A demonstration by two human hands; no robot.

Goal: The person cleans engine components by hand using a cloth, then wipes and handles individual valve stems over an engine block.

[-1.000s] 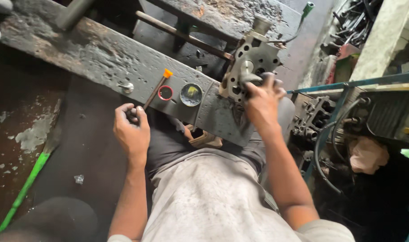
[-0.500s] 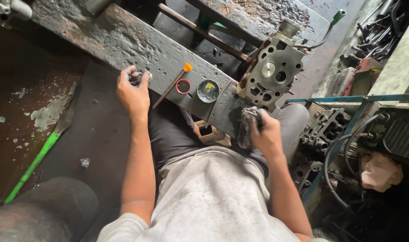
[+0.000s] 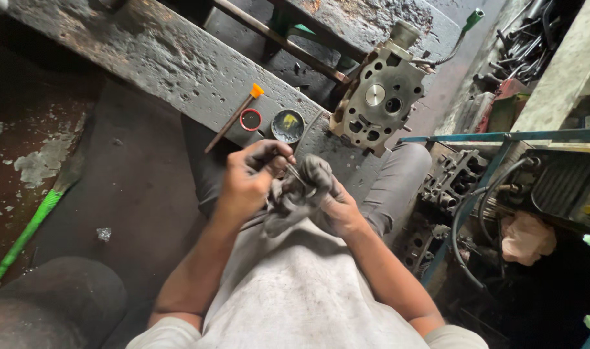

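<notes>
The place is a dirty workshop with a dark, oil-stained floor (image 3: 133, 194) and a worn grey metal bench (image 3: 178, 71) that crosses the picture from upper left toward the middle. At the far left, a green rod (image 3: 23, 236) lies on the floor, well apart from the person. On the bench rests a thin tool with an orange tip (image 3: 233, 118), and just beside it stand a small round tin with a red rim (image 3: 250, 119) and an open lid (image 3: 288, 125) that holds dark paste.

Below these, over the person's lap, the two hands are close together. The left hand (image 3: 249, 178) pinches a thin metal stem, a small valve (image 3: 295, 173) as it seems (only a short piece is visible), with thumb and fingers closed on it. The right hand (image 3: 330, 200) is closed around a dark grey rag (image 3: 295, 200), and the rag wraps the lower part of the valve.

More to the right, a grey cylinder head (image 3: 375, 97) stands tilted on the end of the bench, near the person's knee. At the far right, other engine parts (image 3: 450, 181) and black hoses (image 3: 482, 213) lie under a blue metal frame (image 3: 495, 137).
</notes>
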